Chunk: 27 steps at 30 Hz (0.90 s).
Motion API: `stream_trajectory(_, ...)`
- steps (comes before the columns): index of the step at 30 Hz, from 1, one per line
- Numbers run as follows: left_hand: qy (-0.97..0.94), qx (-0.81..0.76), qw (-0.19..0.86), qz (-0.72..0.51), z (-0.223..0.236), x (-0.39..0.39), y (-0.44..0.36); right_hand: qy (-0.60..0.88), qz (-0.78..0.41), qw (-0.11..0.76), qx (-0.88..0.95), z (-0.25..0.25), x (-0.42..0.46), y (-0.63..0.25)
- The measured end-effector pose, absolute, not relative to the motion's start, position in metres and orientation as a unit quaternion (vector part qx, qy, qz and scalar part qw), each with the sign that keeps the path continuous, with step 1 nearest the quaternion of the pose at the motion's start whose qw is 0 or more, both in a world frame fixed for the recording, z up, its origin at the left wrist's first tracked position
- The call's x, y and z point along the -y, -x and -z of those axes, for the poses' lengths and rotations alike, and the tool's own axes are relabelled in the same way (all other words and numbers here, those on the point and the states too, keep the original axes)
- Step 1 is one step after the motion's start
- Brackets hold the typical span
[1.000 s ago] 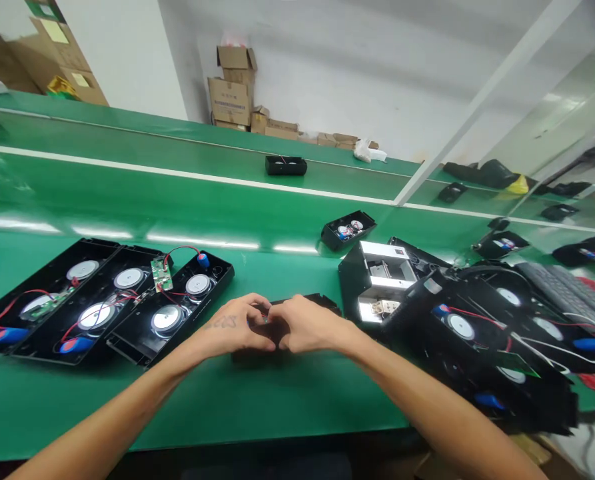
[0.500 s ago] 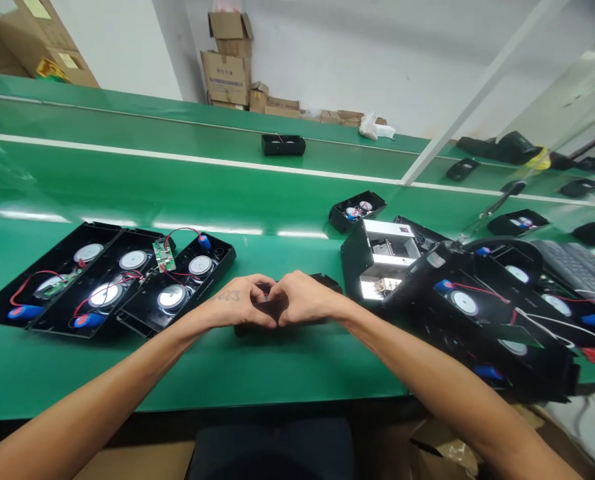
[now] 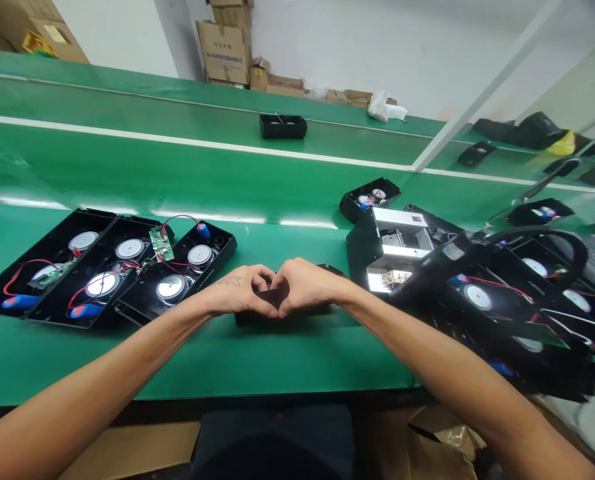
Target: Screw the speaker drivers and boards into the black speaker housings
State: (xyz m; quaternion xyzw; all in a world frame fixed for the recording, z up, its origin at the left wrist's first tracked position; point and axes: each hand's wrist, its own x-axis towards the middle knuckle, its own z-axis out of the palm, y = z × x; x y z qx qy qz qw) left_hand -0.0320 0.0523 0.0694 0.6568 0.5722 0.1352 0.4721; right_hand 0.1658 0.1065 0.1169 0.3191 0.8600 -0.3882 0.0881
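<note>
My left hand point(image 3: 237, 292) and my right hand point(image 3: 302, 288) meet at the middle of the green bench, fingers curled and pressed together over a black speaker housing point(image 3: 322, 308) that lies flat under them. Both hands grip this housing, and most of it is hidden beneath them. What my fingertips pinch inside it cannot be made out. Left of my hands lie three open black housings point(image 3: 102, 277) side by side, showing round speaker cones, blue cells, red wires and a small green circuit board point(image 3: 161, 244).
At the right is a heap of open black housings point(image 3: 497, 313) with wires, and a black box with a white inside point(image 3: 387, 250). A small open housing point(image 3: 370, 197) lies behind. Another black unit point(image 3: 282, 126) sits on the far conveyor. Cardboard boxes point(image 3: 226, 41) stand by the wall.
My view has tilted down and the bench edge now shows lower. Both hands stay clasped over the same housing, shifted slightly upward in the picture.
</note>
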Motion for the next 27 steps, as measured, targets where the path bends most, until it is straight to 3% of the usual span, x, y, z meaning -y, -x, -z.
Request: stream_trajectory(27, -0.592, -0.549, 0.583, -0.087, -0.069, -0.086, 0.045, -0.336, 0.448, 0.141, -0.817, -0.114, -0.145, -0.149)
